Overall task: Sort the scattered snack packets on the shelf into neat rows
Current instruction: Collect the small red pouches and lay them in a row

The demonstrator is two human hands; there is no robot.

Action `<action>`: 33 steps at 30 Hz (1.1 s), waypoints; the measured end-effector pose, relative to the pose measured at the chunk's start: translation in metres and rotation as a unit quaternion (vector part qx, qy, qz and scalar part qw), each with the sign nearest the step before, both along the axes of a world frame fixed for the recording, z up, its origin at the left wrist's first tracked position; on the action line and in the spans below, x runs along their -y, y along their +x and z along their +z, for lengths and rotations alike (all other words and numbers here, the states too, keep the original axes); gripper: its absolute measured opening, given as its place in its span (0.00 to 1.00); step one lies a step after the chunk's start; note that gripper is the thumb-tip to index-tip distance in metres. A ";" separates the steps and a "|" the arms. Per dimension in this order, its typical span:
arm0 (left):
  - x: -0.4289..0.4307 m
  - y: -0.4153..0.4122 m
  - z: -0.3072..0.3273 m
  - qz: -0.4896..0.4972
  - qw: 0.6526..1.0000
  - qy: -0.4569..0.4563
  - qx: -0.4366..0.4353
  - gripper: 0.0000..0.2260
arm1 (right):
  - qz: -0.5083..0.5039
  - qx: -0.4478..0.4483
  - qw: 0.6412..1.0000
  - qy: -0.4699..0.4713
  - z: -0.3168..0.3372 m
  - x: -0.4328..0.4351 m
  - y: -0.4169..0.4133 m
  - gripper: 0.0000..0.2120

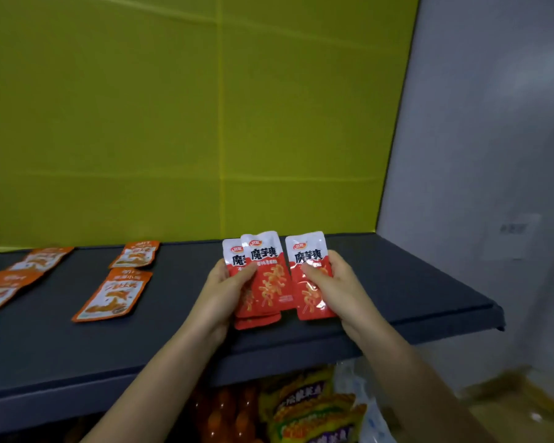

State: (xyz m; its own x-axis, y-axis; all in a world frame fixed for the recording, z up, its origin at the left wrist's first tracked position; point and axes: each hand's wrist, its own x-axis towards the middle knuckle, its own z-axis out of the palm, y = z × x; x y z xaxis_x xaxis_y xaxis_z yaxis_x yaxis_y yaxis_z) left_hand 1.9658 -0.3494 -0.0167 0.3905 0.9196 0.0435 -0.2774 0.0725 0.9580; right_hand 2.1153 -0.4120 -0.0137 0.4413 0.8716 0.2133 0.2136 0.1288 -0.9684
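Red-and-white foil snack packets, black characters on the white top band, held above the right part of the dark grey flat shelf board (413,282). Left hand (227,289) grips a fanned, overlapping stack of these packets (266,282): thumb across the fronts, fingers behind; at least three layers visible, lower edges staggered. Right hand (336,286) pinches a single red-and-white packet (307,276), thumb on its front, fingers wrapped round the right edge. Single packet sits just beside the stack, edges close; contact cannot be determined.

Left part of shelf: orange-and-white flat snack packets lying face up. Two in a near column, (112,295) and (136,254) behind it. More (42,259) overlap toward the left frame edge.

Behind: yellow-green panel wall (173,123). Right: pale grey wall (493,123). Below shelf: yellow and orange snack bags (307,407), blurred.
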 end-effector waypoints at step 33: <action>-0.047 0.013 -0.013 0.101 0.987 -0.010 -0.123 0.10 | -0.092 0.475 0.859 -0.167 -0.023 -0.194 0.048 0.22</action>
